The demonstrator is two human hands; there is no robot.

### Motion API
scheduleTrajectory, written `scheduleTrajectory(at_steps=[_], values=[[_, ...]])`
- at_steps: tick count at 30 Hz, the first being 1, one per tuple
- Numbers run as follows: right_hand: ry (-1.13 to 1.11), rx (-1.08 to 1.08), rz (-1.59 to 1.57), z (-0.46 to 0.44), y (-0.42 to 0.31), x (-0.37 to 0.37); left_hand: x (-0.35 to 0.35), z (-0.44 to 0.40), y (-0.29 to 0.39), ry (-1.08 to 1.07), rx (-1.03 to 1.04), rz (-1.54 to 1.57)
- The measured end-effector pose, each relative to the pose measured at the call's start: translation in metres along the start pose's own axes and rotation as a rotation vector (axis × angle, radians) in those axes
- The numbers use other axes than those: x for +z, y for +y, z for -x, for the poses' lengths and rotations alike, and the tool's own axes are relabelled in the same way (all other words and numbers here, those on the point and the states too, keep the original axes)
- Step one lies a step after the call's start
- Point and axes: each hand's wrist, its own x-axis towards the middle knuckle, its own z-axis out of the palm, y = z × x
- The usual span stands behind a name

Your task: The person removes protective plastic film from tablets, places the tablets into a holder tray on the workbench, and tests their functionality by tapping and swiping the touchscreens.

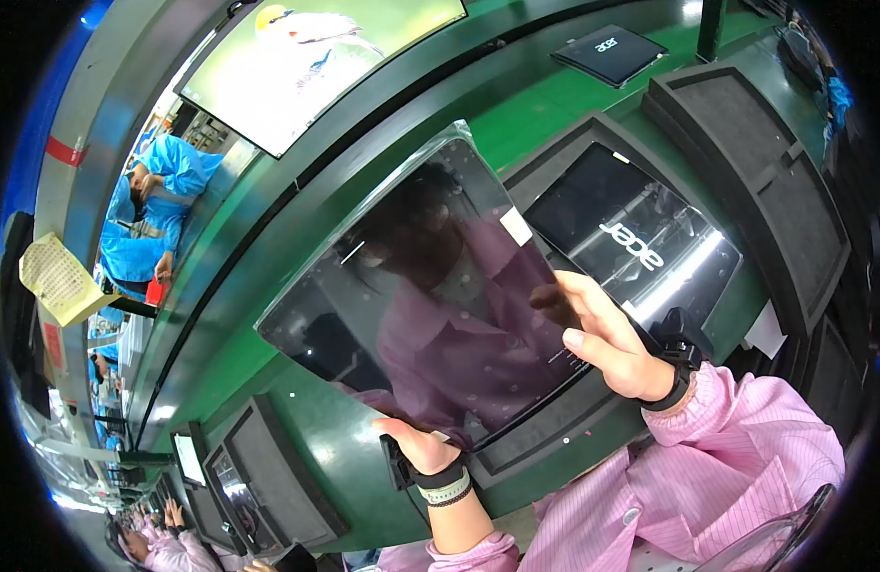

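Note:
I hold a glossy black screen panel (440, 305) tilted up in front of me, with clear film along its edges and a white label near its upper right side. My left hand (419, 446) is closed on its lower edge, thumb in front and the other fingers hidden behind. My right hand (609, 345) grips the right edge, thumb toward the front. Just behind my right hand, a second dark screen panel (640, 229) with a white acer logo lies in a black foam tray (578, 143). The held panel reflects a person in pink.
Another acer panel (609, 54) lies on the green bench at the back. Black foam trays stand at right (745, 162) and lower left (273, 472). A large lit monitor (316, 57) hangs at upper left. A co-worker in blue (159, 210) sits across the line; a yellow note (59, 278) hangs left.

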Motion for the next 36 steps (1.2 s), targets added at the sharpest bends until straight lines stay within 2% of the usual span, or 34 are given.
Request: scheduleTrajectory(at_steps=[5, 13, 20, 34, 36], values=[[-0.003, -0.027, -0.020, 0.000, -0.001, 0.002, 0.008, 0.002, -0.001, 0.156, 0.064, -0.055], [0.016, -0.018, 0.011, 0.000, -0.002, 0.002, -0.004, 0.001, -0.007, 0.175, 0.117, -0.183], [0.014, -0.030, 0.021, 0.000, -0.001, 0.001, 0.002, 0.003, -0.003, 0.159, 0.058, -0.097], [0.054, 0.001, 0.015, 0.001, -0.001, 0.003, -0.009, 0.000, -0.010, 0.240, 0.084, -0.149], [0.088, -0.071, 0.110, 0.000, -0.002, 0.004, -0.005, 0.000, -0.007, 0.221, 0.076, -0.118]])
